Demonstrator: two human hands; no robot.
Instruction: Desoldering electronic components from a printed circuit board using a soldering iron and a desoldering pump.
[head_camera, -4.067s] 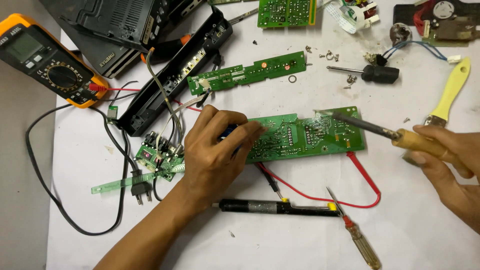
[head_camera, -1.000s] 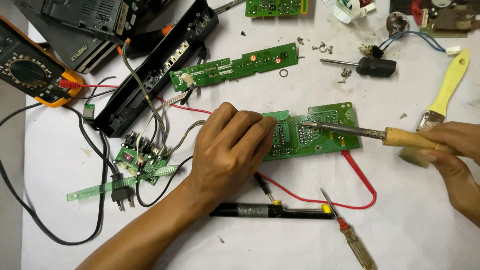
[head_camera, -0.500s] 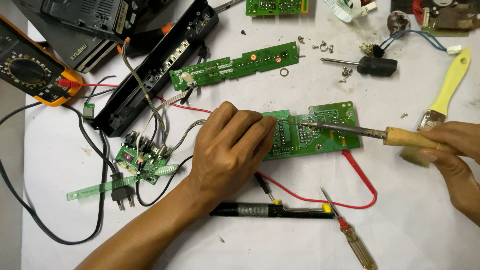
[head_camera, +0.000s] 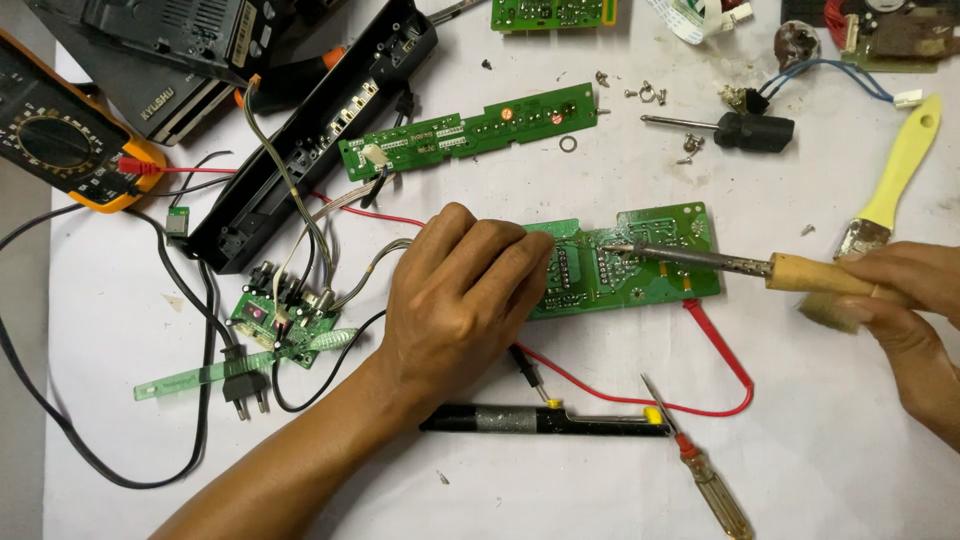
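White paper; right hand (head_camera: 905, 300) grips wooden-handled soldering iron (head_camera: 740, 264).

Soldering iron tip shifts left across the board

The soldering iron (head_camera: 700, 260) tip sits slightly further left on the green circuit board (head_camera: 640, 265), centre-right of frame, than 1 second ago.

Electronics repair bench: multimeter (head_camera: 62, 140), circuit boards (head_camera: 470, 132).
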